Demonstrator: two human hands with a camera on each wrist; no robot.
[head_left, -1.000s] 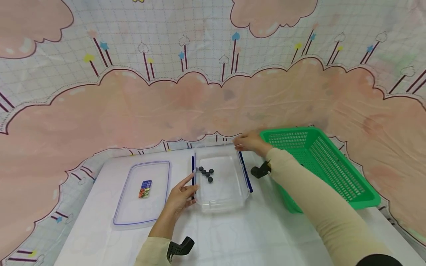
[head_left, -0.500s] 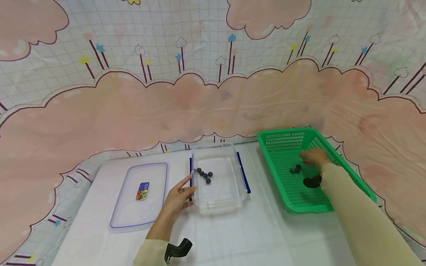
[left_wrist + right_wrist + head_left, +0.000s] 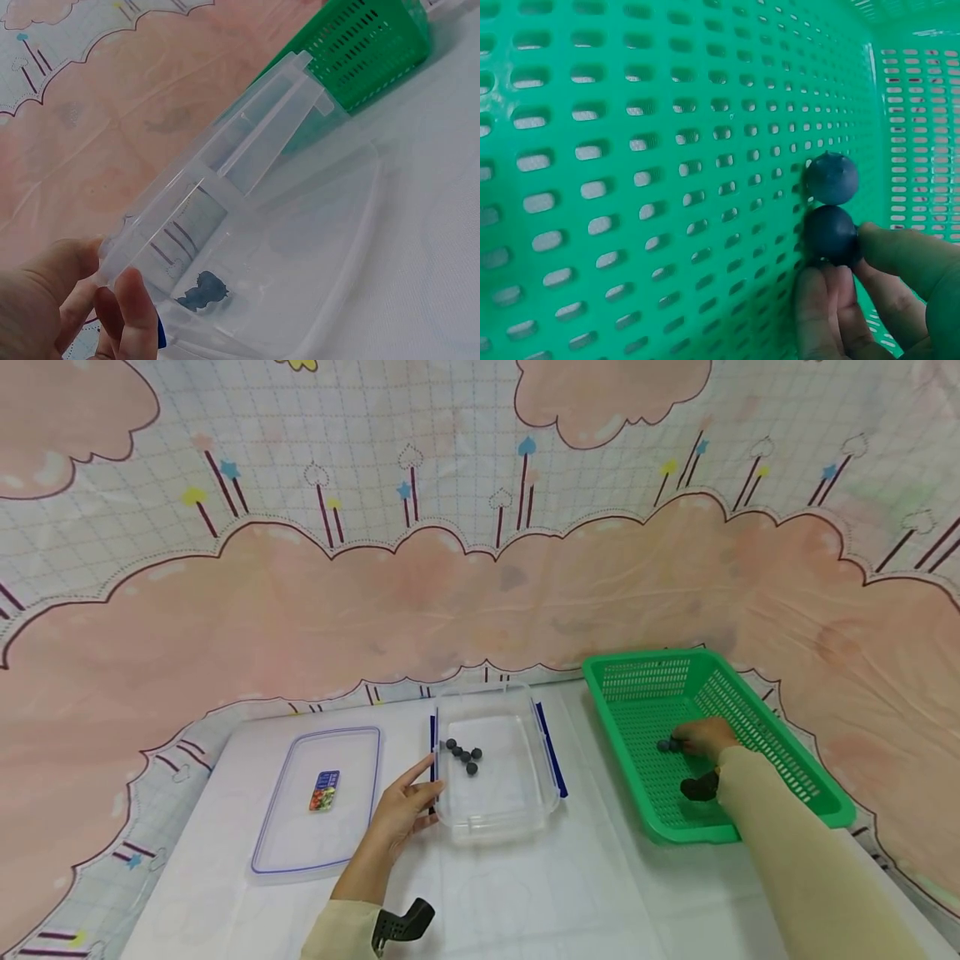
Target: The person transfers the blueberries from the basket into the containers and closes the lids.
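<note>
A clear plastic container (image 3: 497, 814) sits mid-table with several dark balls (image 3: 465, 753) inside. My left hand (image 3: 426, 777) rests with straight fingers against its left wall, next to the blue latch. In the left wrist view the left hand (image 3: 112, 274) touches the container (image 3: 300, 247) at its rim, with the balls (image 3: 202, 291) showing through the wall. My right hand (image 3: 677, 743) reaches into the green basket (image 3: 750, 727). In the right wrist view its fingertips (image 3: 821, 300) pinch one dark ball (image 3: 831, 234), and a second ball (image 3: 831, 178) lies touching it.
The container's clear lid (image 3: 318, 827), blue-edged with a small label, lies flat to the left. A pink and white patterned cloth (image 3: 480, 593) rises behind the table. The basket (image 3: 367, 45) stands just right of the container.
My right hand left the container's far rim, crossed into the green basket and came down on the dark balls there. The left hand stayed at the container's wall.
</note>
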